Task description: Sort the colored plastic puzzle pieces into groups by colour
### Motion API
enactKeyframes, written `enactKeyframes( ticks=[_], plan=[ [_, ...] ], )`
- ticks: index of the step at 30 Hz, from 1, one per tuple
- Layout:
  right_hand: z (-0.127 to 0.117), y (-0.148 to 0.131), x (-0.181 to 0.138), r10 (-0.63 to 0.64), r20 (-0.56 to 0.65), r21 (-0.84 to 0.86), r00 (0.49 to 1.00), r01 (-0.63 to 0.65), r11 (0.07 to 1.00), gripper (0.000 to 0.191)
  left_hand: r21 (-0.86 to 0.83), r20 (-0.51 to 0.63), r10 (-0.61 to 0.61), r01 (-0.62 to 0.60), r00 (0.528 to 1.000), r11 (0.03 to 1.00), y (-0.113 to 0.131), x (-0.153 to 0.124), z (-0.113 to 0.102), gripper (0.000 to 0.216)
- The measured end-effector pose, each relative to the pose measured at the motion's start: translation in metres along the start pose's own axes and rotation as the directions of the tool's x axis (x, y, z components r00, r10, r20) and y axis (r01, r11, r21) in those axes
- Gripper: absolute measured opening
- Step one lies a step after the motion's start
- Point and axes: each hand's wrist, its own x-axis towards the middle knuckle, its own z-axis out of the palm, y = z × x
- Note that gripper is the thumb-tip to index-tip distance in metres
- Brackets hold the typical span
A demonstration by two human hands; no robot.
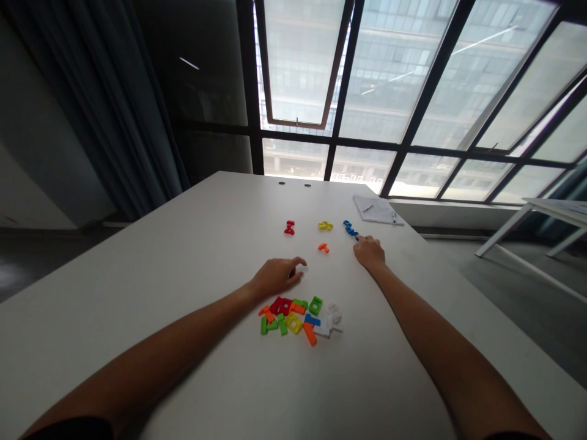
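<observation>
Two bare arms reach up from the bottom edge, the left forearm [151, 360] and the right forearm [440, 354], both lying low over the white table [137, 275]. Between them sits a pile of coloured pieces [298, 315] (red, orange, green, yellow, blue and white, tumbled against each other). The left hand [277, 275] rests on the table just beyond the pile, its fingers curled under and the thumb tip close to the forefinger with only a narrow gap; whether it holds anything I cannot tell. The right hand [369, 250] lies farther out and to the right, knuckles up, its fingertips at the near end of the blue pieces [351, 229]; whether it grips them is hidden. An orange piece [323, 247] lies alone between the two hands, with the yellow pieces [325, 225] beyond it and the red pieces [289, 228] to their left, each group apart. A sheet of paper [376, 209] lies near the far right corner, below the large window [389, 79].
</observation>
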Motion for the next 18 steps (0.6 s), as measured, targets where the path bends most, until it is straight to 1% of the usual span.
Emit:
enactKeyframes(
  ticks=[3,6,7,9,11,13,16,18],
  plan=[
    [0.002,-0.001,0.003,0.023,-0.009,0.008,1.000,-0.023,1.000,0.050,-0.013,-0.007,-0.002,0.002,1.000,1.000,0.001,0.000,-0.001,0.032],
    [0.004,0.000,0.002,0.036,-0.061,0.027,0.997,-0.034,0.999,0.054,-0.026,-0.015,0.000,0.000,1.000,1.000,0.001,0.000,-0.002,0.032],
    [0.004,0.000,0.001,0.035,-0.082,0.035,0.996,-0.032,0.999,0.053,-0.030,-0.017,0.002,-0.003,1.000,1.000,0.001,-0.001,-0.002,0.032],
    [0.002,0.001,-0.001,0.009,-0.115,0.051,0.993,-0.003,0.999,0.043,-0.037,-0.018,0.011,-0.012,1.000,0.999,0.001,0.000,-0.002,0.031],
    [0.000,-0.001,-0.006,-0.081,-0.126,0.070,0.989,0.090,0.993,0.032,-0.043,-0.016,0.030,-0.031,0.999,0.999,0.001,0.000,-0.001,0.028],
    [-0.003,-0.006,-0.013,-0.233,-0.121,0.106,0.965,0.246,0.963,0.026,-0.041,-0.016,0.054,-0.054,0.998,0.998,0.000,0.000,-0.001,0.026],
    [-0.008,-0.022,-0.030,-0.458,-0.131,0.218,0.879,0.476,0.852,0.023,-0.031,-0.017,0.080,-0.080,0.997,0.996,-0.001,0.000,0.000,0.024],
    [-0.013,-0.036,-0.048,-0.558,-0.133,0.357,0.819,0.564,0.744,0.021,-0.026,-0.017,0.089,-0.090,0.996,0.996,-0.001,0.000,0.000,0.023]
  ],
)
